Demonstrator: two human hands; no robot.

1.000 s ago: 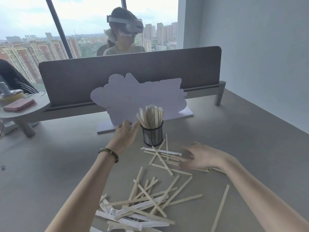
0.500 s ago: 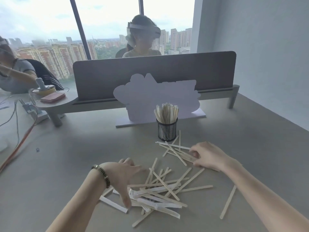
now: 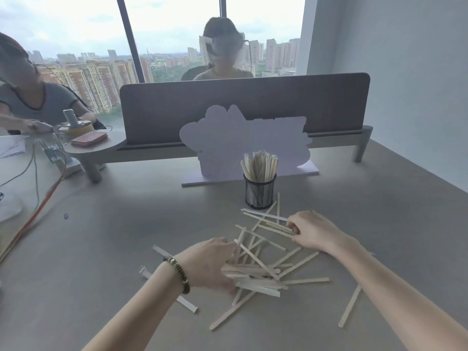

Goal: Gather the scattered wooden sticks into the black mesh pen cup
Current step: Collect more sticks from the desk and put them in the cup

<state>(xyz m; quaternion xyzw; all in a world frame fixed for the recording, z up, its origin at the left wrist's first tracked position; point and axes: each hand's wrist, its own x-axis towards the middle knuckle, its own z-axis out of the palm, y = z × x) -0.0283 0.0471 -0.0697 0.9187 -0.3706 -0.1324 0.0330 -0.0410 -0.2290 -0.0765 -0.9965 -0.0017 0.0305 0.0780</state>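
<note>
The black mesh pen cup (image 3: 259, 193) is set upright on the grey table (image 3: 126, 249), with a bundle of wooden sticks (image 3: 259, 165) stood in it. Further scattered sticks (image 3: 263, 264) are spread flat on the table in front of the cup, crossed over one another. The left hand (image 3: 210, 264) is laid on the near heap, fingers bent over several sticks; a closed grasp cannot be confirmed. The right hand (image 3: 312, 230) is curled round the ends of a few sticks just before the cup. One single stick (image 3: 350, 305) is lain apart at the right
</note>
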